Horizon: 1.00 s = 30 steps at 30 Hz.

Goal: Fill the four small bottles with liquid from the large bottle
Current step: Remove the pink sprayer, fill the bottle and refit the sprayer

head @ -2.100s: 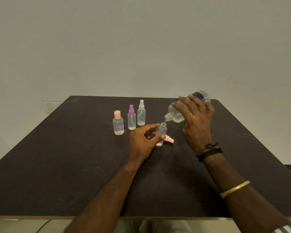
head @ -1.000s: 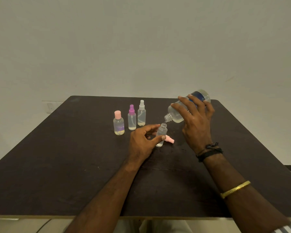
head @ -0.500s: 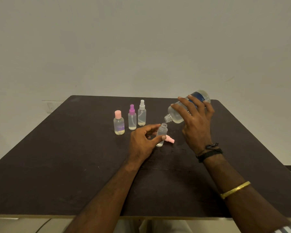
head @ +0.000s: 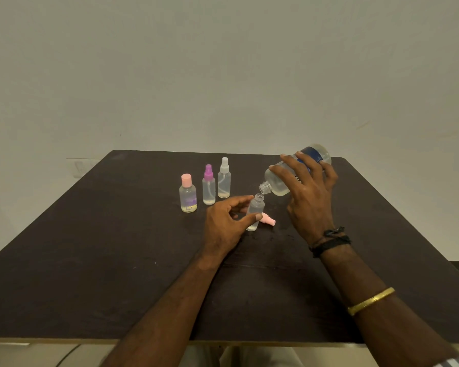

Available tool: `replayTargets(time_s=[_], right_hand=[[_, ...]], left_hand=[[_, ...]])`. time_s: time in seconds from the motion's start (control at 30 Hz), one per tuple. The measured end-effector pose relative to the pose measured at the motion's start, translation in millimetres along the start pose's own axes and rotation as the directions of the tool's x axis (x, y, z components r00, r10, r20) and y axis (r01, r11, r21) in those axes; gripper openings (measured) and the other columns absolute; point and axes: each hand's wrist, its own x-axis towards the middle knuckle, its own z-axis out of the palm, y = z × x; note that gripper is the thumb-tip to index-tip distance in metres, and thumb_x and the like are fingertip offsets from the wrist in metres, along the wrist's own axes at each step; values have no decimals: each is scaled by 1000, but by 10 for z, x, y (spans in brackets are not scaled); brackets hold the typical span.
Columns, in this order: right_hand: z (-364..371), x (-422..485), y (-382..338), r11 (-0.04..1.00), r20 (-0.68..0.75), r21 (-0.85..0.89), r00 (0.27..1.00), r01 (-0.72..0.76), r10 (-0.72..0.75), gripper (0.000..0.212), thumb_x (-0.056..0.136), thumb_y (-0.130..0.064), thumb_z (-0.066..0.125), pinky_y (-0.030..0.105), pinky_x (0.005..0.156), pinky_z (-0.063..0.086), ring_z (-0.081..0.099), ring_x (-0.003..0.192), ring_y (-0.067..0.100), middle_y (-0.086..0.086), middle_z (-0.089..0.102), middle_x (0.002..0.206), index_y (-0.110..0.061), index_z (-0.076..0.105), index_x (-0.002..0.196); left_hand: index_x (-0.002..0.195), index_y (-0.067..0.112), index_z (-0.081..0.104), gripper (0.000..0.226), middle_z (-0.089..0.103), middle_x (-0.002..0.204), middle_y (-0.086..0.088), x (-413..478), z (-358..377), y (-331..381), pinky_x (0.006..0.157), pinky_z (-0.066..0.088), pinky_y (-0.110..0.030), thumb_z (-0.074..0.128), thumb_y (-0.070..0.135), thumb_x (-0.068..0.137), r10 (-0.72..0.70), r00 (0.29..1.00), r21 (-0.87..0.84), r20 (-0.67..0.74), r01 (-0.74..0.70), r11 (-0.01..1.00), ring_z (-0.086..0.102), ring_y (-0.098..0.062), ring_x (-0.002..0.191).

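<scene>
My right hand (head: 309,197) grips the large clear bottle (head: 278,182) with a blue label, tilted so its open neck points down to the left, just above the mouth of an uncapped small bottle (head: 255,210). My left hand (head: 224,226) holds that small bottle upright on the table between thumb and fingers; a little liquid shows at its bottom. Its pink spray cap (head: 268,220) lies on the table just behind it. Three capped small bottles stand in a row to the left: pink-capped (head: 187,197), purple-sprayer (head: 208,186), white-sprayer (head: 224,179), each with some yellowish liquid at the bottom.
All of this sits on a dark brown table (head: 90,247) against a plain pale wall. Small wet spots speckle the tabletop (head: 278,235) near my right wrist. A wall socket (head: 81,166) shows past the table's left edge.
Almost nothing differs. The large bottle stays tilted over the small bottle's mouth with only slight shifts, and both hands keep their holds.
</scene>
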Motion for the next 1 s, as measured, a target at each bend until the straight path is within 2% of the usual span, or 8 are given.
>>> replayTargets(time_s=[0.1, 0.33, 0.57, 0.7, 0.87, 0.93, 1.0], right_hand=[[-2, 0, -4, 1000, -2, 7, 1000, 0, 0, 62, 80, 0, 39, 54, 111, 25, 44, 141, 31, 2, 56, 147, -25, 66, 130], [22, -7, 4, 1000, -20, 17, 1000, 14, -14, 63, 78, 8, 61, 55, 112, 25, 44, 141, 31, 2, 56, 147, -25, 66, 130], [48, -60, 14, 999, 5, 40, 1000, -11, 11, 80, 65, 14, 63, 56, 111, 26, 44, 141, 31, 2, 56, 147, -27, 61, 133], [52, -88, 19, 997, 30, 71, 999, -40, 38, 78, 68, 14, 62, 54, 109, 27, 46, 139, 30, 1, 56, 147, -26, 61, 135], [78, -96, 28, 976, 87, 190, 992, -103, 87, 71, 75, 6, 62, 48, 106, 36, 50, 133, 27, -3, 57, 144, -26, 57, 138], [93, -105, 33, 944, 127, 281, 982, -171, 140, 72, 76, 2, 69, 51, 102, 44, 52, 128, 26, -2, 59, 140, -26, 53, 140], [117, -108, 47, 880, 168, 392, 962, -267, 217, 70, 80, -9, 76, 52, 101, 48, 53, 125, 25, -3, 60, 138, -26, 50, 143]], left_hand=[[120, 25, 75, 44, 77, 104, 18, 2, -5, 5, 81, 60, -27, 87, 29, 78, 1, 1000, 8, -1, -1, 1000, 71, 1, 95], [121, 23, 74, 44, 77, 105, 16, 4, -4, 8, 81, 61, -27, 87, 29, 79, 4, 1000, 14, 4, -4, 1000, 71, 1, 96], [120, 23, 75, 44, 77, 105, 15, 3, -6, 2, 82, 62, -31, 87, 31, 78, -1, 1000, 11, -13, 1, 1000, 72, -1, 95], [119, 28, 73, 43, 75, 103, 18, 6, -7, 22, 84, 62, -32, 88, 29, 78, -9, 1000, -7, -25, 9, 1000, 72, -1, 96], [121, 29, 72, 44, 75, 104, 17, 17, -19, 40, 84, 62, -29, 87, 27, 79, -30, 999, -10, -44, 30, 1000, 71, -1, 96], [121, 27, 73, 44, 75, 103, 17, 19, -18, 40, 83, 61, -28, 87, 28, 80, -34, 998, 3, -55, 34, 999, 71, 0, 95], [121, 26, 72, 44, 73, 100, 21, 21, -18, 44, 82, 61, -25, 87, 29, 80, -44, 997, 12, -61, 45, 999, 70, 1, 95]])
